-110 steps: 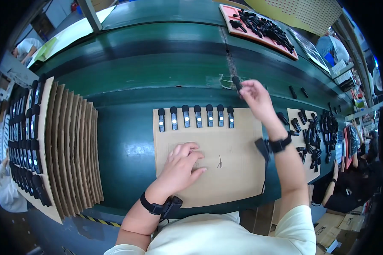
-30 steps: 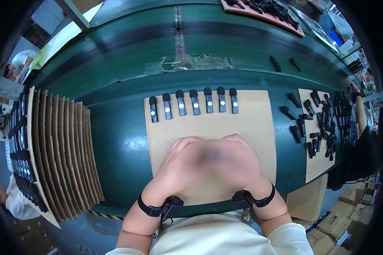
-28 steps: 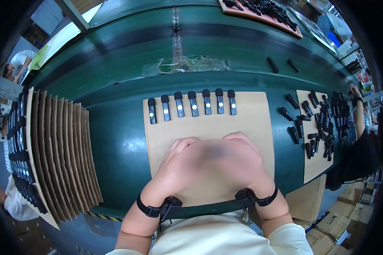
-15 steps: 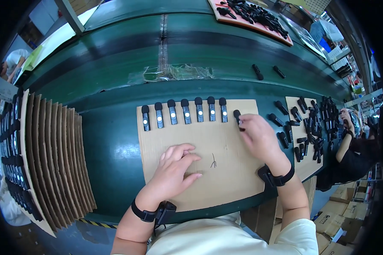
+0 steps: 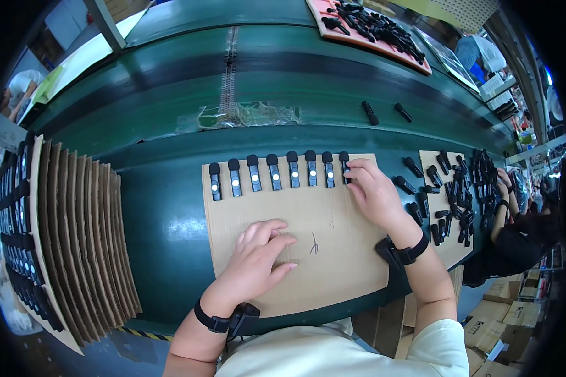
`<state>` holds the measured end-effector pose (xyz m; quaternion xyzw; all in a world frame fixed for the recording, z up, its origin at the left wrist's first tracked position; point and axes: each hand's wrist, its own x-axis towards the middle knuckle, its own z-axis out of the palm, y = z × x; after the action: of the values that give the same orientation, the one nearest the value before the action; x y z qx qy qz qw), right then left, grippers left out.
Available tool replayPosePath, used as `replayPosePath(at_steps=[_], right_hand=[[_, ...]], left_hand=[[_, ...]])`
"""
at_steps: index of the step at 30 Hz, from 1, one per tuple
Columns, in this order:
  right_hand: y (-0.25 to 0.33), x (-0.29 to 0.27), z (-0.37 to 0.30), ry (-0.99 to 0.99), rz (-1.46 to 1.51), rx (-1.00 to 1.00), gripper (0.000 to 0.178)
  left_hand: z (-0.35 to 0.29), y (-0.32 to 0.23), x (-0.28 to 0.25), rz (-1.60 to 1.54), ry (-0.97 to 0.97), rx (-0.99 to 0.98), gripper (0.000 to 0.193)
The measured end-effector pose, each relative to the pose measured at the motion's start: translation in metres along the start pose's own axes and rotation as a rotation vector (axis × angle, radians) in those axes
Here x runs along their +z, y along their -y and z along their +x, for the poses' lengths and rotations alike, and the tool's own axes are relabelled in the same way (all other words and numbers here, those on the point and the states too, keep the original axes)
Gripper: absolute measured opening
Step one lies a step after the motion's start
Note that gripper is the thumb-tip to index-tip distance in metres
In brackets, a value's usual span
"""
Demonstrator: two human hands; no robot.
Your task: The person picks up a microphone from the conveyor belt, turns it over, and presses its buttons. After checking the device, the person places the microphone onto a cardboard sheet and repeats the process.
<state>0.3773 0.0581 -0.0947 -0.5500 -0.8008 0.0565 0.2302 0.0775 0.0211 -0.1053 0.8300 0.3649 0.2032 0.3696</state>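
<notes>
A flat cardboard sheet lies in front of me, with a short pen mark on it. Along its far edge runs a row of several small black clip-on microphones, foam tips pointing away and a light round dot on most bodies. My right hand has its fingers closed around the microphone at the row's right end; they partly hide its body. My left hand rests low over the sheet's left part, fingers loosely curved and apart, holding nothing.
Cardboard sheets stand stacked at left, the outermost carrying microphones. At right, a cardboard piece bears a heap of microphones; a co-worker's hands are beyond. Across the green conveyor belt lie two microphones and a pink tray.
My right hand has shifted slightly left and away, bringing its microphone upright at the row's end. The belt's seam and its two loose microphones have moved left. My left hand has barely moved.
</notes>
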Motion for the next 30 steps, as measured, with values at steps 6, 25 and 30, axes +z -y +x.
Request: replayPosePath(at_steps=[6,25,30], right_hand=[[-0.006,-0.011,0.016,-0.013,-0.008,-0.03,0.025],[-0.075,-0.008,0.083,-0.108,0.447,0.527,0.024],[0.039,-0.022,0.033,-0.107,1.11,0.55,0.02]], left_hand=[[-0.002,0.0,0.0,0.0,-0.006,-0.012,0.04],[-0.005,0.001,-0.001,0.013,0.034,-0.044,0.054],[-0.008,0.002,-0.001,0.002,-0.021,-0.016,0.056]])
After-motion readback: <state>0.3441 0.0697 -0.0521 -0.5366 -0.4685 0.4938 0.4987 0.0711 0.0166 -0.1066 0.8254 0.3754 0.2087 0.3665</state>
